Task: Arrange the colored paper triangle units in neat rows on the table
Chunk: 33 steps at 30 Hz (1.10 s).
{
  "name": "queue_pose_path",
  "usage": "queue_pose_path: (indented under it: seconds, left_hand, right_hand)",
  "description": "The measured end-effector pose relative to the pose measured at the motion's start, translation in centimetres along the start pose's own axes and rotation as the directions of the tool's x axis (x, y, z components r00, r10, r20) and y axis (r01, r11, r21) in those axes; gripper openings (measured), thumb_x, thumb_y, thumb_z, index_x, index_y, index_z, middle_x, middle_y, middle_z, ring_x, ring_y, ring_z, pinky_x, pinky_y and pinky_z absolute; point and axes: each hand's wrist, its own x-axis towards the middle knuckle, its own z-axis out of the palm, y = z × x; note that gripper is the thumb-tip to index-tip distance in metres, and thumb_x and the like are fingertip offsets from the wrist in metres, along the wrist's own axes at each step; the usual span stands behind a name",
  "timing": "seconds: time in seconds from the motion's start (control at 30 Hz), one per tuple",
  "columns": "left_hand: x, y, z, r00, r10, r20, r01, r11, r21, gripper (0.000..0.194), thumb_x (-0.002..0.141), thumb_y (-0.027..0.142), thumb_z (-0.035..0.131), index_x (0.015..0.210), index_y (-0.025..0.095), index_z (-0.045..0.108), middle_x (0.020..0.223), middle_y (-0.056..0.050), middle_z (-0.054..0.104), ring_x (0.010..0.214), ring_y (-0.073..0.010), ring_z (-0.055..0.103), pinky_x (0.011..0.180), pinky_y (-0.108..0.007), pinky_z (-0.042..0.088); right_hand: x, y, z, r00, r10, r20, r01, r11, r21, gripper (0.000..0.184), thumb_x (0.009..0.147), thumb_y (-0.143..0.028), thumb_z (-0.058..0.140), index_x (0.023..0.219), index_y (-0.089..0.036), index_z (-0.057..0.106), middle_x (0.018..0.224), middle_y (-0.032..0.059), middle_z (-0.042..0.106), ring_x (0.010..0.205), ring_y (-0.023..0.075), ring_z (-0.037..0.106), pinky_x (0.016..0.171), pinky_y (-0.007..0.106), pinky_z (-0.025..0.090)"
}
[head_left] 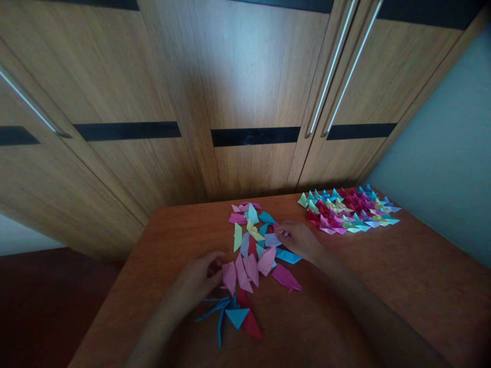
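Note:
Many folded paper pieces in several colours lie in a loose pile on the table. My left hand [201, 278] is beside a row of pink folded papers [242, 273], thumb and forefinger apart at the edge of the leftmost one. At the pile's right side, my right hand [298, 239] has its fingers curled together next to a lavender folded paper [272, 239]; whatever they hold is hidden. Just below that hand is a blue folded paper [288, 256]. A magenta folded paper [287, 277] lies apart, nearer to me.
Close to me are blue folded papers [237, 317] and a red one [251, 324]. Rows of standing folded paper pieces [347, 209] fill the table's [180, 232] far right corner. A wooden wardrobe [249, 174] stands behind, with a pale wall [441, 153] at right.

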Motion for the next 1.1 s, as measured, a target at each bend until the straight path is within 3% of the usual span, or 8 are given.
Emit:
queue_pose_path:
  seconds: [0.17,0.33,0.43,0.63,0.77,0.87,0.97,1.1]
  left_hand:
    - [0.2,-0.9,-0.3,0.998,-0.017,-0.065,0.025,0.991,0.130,0.035,0.081,0.029,0.053,0.114,0.022,0.063,0.104,-0.007,0.072,0.094,-0.0232,0.067,0.082,-0.033,0.048]
    - [0.2,-0.6,-0.3,0.997,0.007,-0.072,0.004,0.988,0.153,0.033,0.083,0.031,0.052,0.113,0.022,0.064,0.100,-0.007,0.073,0.089,-0.0223,0.067,0.077,-0.031,0.048]
    - [0.0,-0.1,-0.3,0.997,0.005,-0.076,0.009,0.983,0.182,0.032,0.083,0.029,0.051,0.112,0.022,0.064,0.095,-0.006,0.073,0.085,-0.0213,0.067,0.073,-0.029,0.047]
    - [0.9,-0.4,0.1,0.985,0.036,-0.170,-0.020,0.995,0.097,0.030,0.084,0.032,0.052,0.109,0.021,0.065,0.099,-0.007,0.073,0.088,-0.0218,0.068,0.077,-0.031,0.050]
    - [4.2,-1.4,0.1,0.950,0.039,-0.310,-0.035,0.999,0.020,0.040,0.084,0.035,0.054,0.119,0.016,0.059,0.117,-0.012,0.068,0.102,-0.0239,0.066,0.087,-0.034,0.050]
    - [8.3,-1.9,-0.2,0.937,0.049,-0.347,-0.050,0.999,0.006,0.050,0.087,0.038,0.053,0.131,0.014,0.048,0.130,-0.015,0.059,0.108,-0.0248,0.063,0.091,-0.035,0.049]
    - [12.8,-2.0,-0.3,0.936,0.045,-0.350,-0.051,0.999,-0.007,0.046,0.088,0.036,0.057,0.128,0.013,0.049,0.127,-0.017,0.060,0.113,-0.0266,0.059,0.094,-0.039,0.047]
    - [16.8,-1.6,-0.1,0.954,0.069,-0.290,-0.077,0.997,-0.016,0.034,0.090,0.032,0.057,0.120,0.017,0.055,0.121,-0.010,0.060,0.103,-0.0229,0.061,0.087,-0.043,0.051]
  right_hand:
    - [2.4,-1.2,0.9,0.998,-0.019,-0.057,0.013,0.994,-0.113,0.016,0.087,-0.026,0.054,0.090,-0.022,0.069,0.099,0.0052,0.067,0.095,0.0187,0.060,0.086,0.029,0.043]
    - [4.2,-3.1,2.5,1.000,-0.013,-0.023,0.009,0.986,-0.168,0.019,0.089,-0.035,0.054,0.090,-0.023,0.069,0.094,0.0058,0.067,0.090,0.0199,0.061,0.079,0.028,0.044]
    - [5.7,-3.8,2.9,0.994,-0.047,-0.100,0.026,0.979,-0.202,0.017,0.089,-0.032,0.054,0.091,-0.022,0.068,0.096,0.0062,0.066,0.094,0.0205,0.059,0.083,0.030,0.044]
    - [10.0,-3.4,2.8,0.981,-0.016,-0.196,0.010,1.000,-0.030,0.028,0.088,-0.026,0.053,0.112,-0.017,0.063,0.112,0.0100,0.063,0.108,0.0213,0.055,0.094,0.033,0.040]
    - [9.9,-2.7,3.2,0.989,-0.099,-0.111,0.104,0.994,0.039,0.026,0.088,-0.024,0.053,0.111,-0.020,0.064,0.109,0.0052,0.067,0.100,0.0175,0.061,0.088,0.028,0.045]
    - [8.2,-2.3,3.7,0.985,-0.152,-0.080,0.163,0.975,0.153,0.042,0.086,-0.021,0.056,0.127,-0.023,0.054,0.114,0.0040,0.066,0.099,0.0167,0.062,0.086,0.028,0.047]
    - [6.7,-1.7,4.3,0.991,-0.122,-0.053,0.133,0.935,0.330,0.052,0.084,-0.020,0.058,0.134,-0.023,0.046,0.107,0.0055,0.066,0.087,0.0164,0.063,0.079,0.030,0.050]
    - [5.6,-0.8,4.8,0.995,-0.092,-0.030,0.093,0.828,0.554,0.048,0.082,-0.021,0.059,0.129,-0.024,0.050,0.105,0.0045,0.063,0.081,0.0129,0.062,0.072,0.027,0.051]
